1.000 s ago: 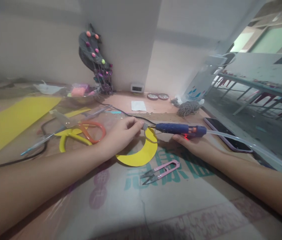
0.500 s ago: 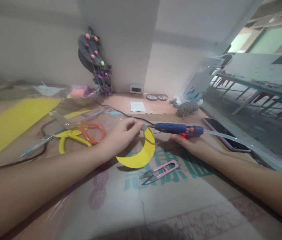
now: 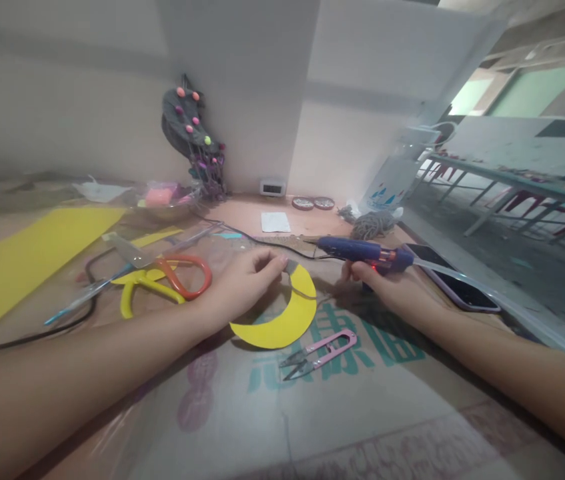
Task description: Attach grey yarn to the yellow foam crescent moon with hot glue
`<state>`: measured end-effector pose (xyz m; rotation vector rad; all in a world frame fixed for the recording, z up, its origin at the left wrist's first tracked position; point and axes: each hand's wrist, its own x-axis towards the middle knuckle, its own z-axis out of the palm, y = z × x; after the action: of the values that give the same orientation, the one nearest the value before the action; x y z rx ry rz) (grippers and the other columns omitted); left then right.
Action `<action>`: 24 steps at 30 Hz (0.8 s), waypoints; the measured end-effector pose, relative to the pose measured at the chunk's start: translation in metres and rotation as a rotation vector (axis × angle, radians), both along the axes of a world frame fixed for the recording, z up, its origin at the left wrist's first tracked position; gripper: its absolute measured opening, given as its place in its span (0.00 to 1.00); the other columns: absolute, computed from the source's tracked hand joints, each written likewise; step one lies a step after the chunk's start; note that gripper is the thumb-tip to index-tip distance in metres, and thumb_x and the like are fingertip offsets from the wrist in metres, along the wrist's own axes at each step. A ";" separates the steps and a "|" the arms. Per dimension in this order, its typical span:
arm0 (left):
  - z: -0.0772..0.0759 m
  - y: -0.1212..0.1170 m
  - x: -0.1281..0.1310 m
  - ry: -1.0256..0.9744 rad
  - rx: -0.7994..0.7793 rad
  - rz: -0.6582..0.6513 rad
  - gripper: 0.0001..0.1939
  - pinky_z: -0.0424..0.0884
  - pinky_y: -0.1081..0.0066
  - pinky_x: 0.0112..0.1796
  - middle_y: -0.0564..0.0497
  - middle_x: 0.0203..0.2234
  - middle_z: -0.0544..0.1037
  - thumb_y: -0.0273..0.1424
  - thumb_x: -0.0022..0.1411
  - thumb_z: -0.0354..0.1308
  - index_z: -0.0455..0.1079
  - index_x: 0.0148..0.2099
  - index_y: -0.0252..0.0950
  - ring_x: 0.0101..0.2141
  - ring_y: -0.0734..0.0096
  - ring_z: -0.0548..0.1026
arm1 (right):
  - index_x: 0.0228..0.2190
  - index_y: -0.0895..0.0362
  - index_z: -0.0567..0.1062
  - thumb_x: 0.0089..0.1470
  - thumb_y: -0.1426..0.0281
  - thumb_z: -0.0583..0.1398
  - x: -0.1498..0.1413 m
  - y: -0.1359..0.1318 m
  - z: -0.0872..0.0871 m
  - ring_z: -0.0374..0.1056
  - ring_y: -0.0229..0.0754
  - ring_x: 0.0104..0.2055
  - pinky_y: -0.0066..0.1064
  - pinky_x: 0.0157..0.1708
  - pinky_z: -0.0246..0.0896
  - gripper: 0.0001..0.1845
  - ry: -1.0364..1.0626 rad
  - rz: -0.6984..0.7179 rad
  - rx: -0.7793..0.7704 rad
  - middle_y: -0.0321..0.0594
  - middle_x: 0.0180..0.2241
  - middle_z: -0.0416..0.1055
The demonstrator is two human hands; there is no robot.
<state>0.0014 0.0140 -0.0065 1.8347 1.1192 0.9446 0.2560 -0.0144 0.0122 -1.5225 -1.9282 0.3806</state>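
Observation:
My left hand (image 3: 262,270) pinches the upper tip of a yellow crescent moon cutout (image 3: 285,323). Grey yarn (image 3: 303,293) covers that tip, and a loose strand trails right across the crescent. In my right hand (image 3: 375,277) is a blue hot glue gun (image 3: 357,250), its nozzle pointing left and standing apart from the crescent. A red light glows on its body, and a clear glue stick (image 3: 455,280) runs out of the back. Pink thread snips (image 3: 322,352) lie just below the crescent.
Orange-handled scissors (image 3: 187,275), yellow-handled scissors (image 3: 147,287) and a yellow sheet (image 3: 37,260) lie left. A phone (image 3: 452,277) and a grey yarn ball (image 3: 375,225) are at right. A black cord (image 3: 272,239) crosses behind my hands. A decorated grey crescent (image 3: 182,120) stands against the wall.
The glue gun has moved up and right, its nozzle leaving the yarn-covered tip. My left hand still pinches the crescent. The whole view has shifted slightly.

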 end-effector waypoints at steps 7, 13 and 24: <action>0.001 -0.002 0.001 -0.012 -0.046 -0.033 0.19 0.64 0.74 0.28 0.53 0.25 0.76 0.45 0.63 0.49 0.70 0.30 0.36 0.25 0.72 0.70 | 0.35 0.54 0.74 0.59 0.56 0.55 -0.005 -0.003 0.016 0.71 0.42 0.37 0.32 0.37 0.67 0.16 0.238 0.098 0.092 0.39 0.34 0.76; 0.000 -0.002 0.001 -0.014 -0.015 -0.054 0.19 0.63 0.74 0.26 0.53 0.26 0.77 0.45 0.63 0.49 0.70 0.33 0.36 0.24 0.71 0.70 | 0.39 0.54 0.79 0.51 0.53 0.62 -0.017 0.032 0.035 0.73 0.51 0.44 0.41 0.44 0.66 0.20 0.035 0.012 -0.007 0.41 0.38 0.78; -0.001 -0.003 0.001 -0.038 -0.048 -0.078 0.17 0.61 0.74 0.25 0.56 0.20 0.73 0.44 0.64 0.49 0.69 0.32 0.37 0.21 0.74 0.68 | 0.41 0.60 0.76 0.51 0.59 0.63 -0.045 0.151 0.007 0.72 0.44 0.36 0.33 0.38 0.65 0.20 -0.073 -0.035 0.023 0.43 0.32 0.78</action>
<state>0.0022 0.0112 -0.0075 1.8010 1.0313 0.8962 0.2114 0.1370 0.0197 -1.5728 -1.9524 0.2907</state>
